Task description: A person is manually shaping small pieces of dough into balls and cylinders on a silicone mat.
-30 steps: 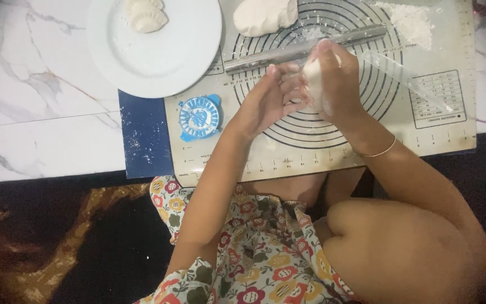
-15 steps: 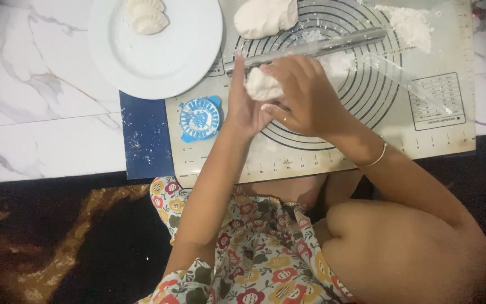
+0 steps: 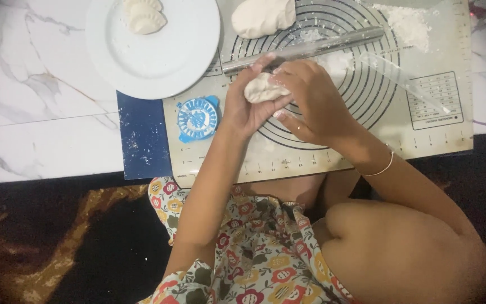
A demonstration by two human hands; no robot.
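Observation:
A small folded piece of white dough (image 3: 261,89) lies in my left hand (image 3: 244,108), above the grey baking mat (image 3: 344,141) with ring markings. My right hand (image 3: 309,97) grips the same dough piece from the right, fingers pinching its edge. A clear rolling pin (image 3: 305,49) lies across the mat just beyond my hands. A blue round dumpling press (image 3: 197,118) sits on the mat's left side, next to my left wrist. A white plate (image 3: 158,62) at upper left carries two shaped dumplings (image 3: 144,16).
A larger lump of dough (image 3: 262,16) rests at the mat's top edge, and a pile of flour (image 3: 409,22) lies at its top right. A dark blue board (image 3: 142,141) pokes out under the mat's left side. All of it sits on a white marble surface (image 3: 35,112).
My hands moved left and lower over the mat. The dough has gone from held up between both hands to lying folded in my left palm with my right fingers pinching it.

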